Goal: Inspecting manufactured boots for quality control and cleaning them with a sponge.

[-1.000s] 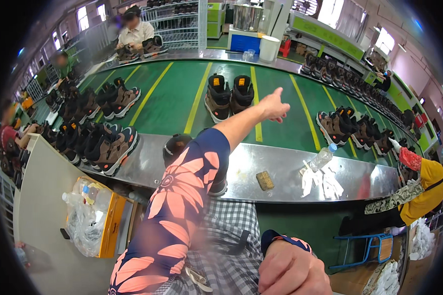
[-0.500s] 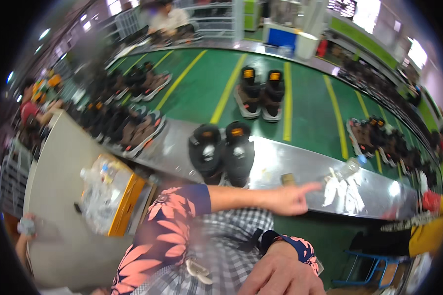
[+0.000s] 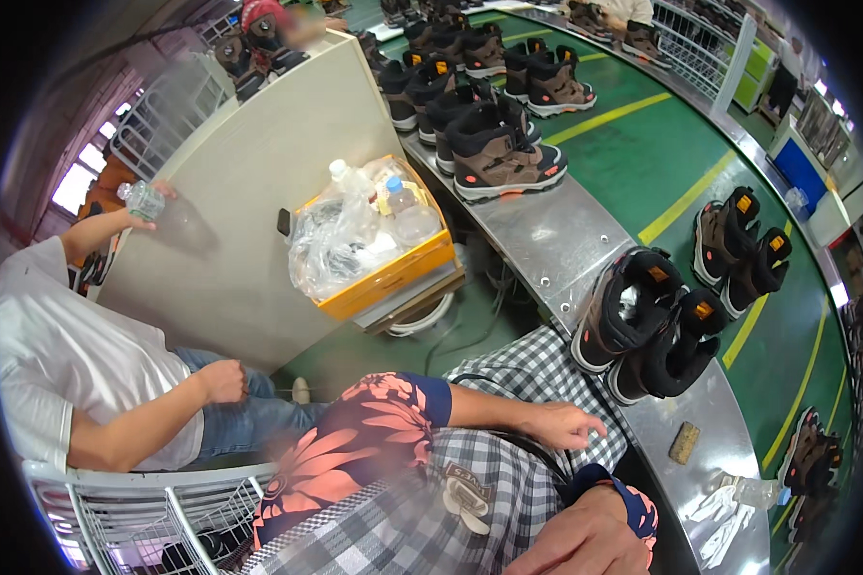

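My left hand (image 3: pixel 564 424) hangs in front of my checked apron (image 3: pixel 523 479), holding nothing, fingers loosely bent and the index finger reaching out to the right. Beyond it, a pair of brown and black boots (image 3: pixel 664 356) with orange tabs stands on the metal ledge (image 3: pixel 537 244), apart from the hand. My right hand (image 3: pixel 594 537) is low at the front, its back toward me; its fingertips run out of view. Near the boots on the ledge lie a small brown block (image 3: pixel 684 443), white gloves (image 3: pixel 724 522) and a clear bottle (image 3: pixel 758 492).
Another boot pair (image 3: pixel 740 251) stands on the green belt (image 3: pixel 642 144) with yellow lines. More boots (image 3: pixel 508 158) line the far left. A yellow crate (image 3: pixel 388 278) of bottles and plastic bags sits beside a beige table (image 3: pixel 230 259). At left, a person in white (image 3: pixel 96 355) holds a bottle (image 3: pixel 142 199).
My view has swung left, bringing the seated person and the crate further in. My left hand has drawn back from above the ledge, and its pointing finger has relaxed.
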A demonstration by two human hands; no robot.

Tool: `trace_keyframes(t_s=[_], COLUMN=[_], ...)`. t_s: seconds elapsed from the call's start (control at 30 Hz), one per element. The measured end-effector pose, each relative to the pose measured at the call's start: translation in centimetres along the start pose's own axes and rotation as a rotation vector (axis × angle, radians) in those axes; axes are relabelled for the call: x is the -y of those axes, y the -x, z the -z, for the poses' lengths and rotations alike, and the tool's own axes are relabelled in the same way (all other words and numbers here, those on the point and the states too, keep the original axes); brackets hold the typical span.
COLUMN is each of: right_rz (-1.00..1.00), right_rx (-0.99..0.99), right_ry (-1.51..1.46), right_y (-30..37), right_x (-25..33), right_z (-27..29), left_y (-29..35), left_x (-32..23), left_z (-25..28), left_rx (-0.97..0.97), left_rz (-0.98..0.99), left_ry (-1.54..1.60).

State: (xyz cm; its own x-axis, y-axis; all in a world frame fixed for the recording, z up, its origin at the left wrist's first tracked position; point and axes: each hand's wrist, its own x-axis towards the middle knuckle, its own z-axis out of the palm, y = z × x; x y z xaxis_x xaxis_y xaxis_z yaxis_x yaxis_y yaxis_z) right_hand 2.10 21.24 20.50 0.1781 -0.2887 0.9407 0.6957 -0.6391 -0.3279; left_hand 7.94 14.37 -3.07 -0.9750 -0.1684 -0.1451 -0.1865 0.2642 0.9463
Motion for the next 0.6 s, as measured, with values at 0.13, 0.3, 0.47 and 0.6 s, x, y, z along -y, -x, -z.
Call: trace_keyframes(t_s=[0.13,0.3,0.47,0.6], right_rz=[-0.027,-0.079,-0.123,-0.135], right_rx=[-0.004,-0.026,-0.048,-0.069], right_ry=[-0.016,-0.011,-0.032,-0.06], right_y=[-0.4,-0.3,-0.2,-0.3], right_x=[-1.5,-3.0,-3.6,-4.3], right_z=[0.3,1.1,1.7,2.2], left_y=[0.1,0.4,2.6,7.1], left_x=[1.0,1.1,0.8,2.8], left_z=[0.0,0.3,3.7,9.7], left_rx=[-0.007,-0.063,-0.216,-0.784], left_rz=[-0.019,-0.09,-0.092,-0.036], left_ry=[-0.01,0.027,0.042,-0.143])
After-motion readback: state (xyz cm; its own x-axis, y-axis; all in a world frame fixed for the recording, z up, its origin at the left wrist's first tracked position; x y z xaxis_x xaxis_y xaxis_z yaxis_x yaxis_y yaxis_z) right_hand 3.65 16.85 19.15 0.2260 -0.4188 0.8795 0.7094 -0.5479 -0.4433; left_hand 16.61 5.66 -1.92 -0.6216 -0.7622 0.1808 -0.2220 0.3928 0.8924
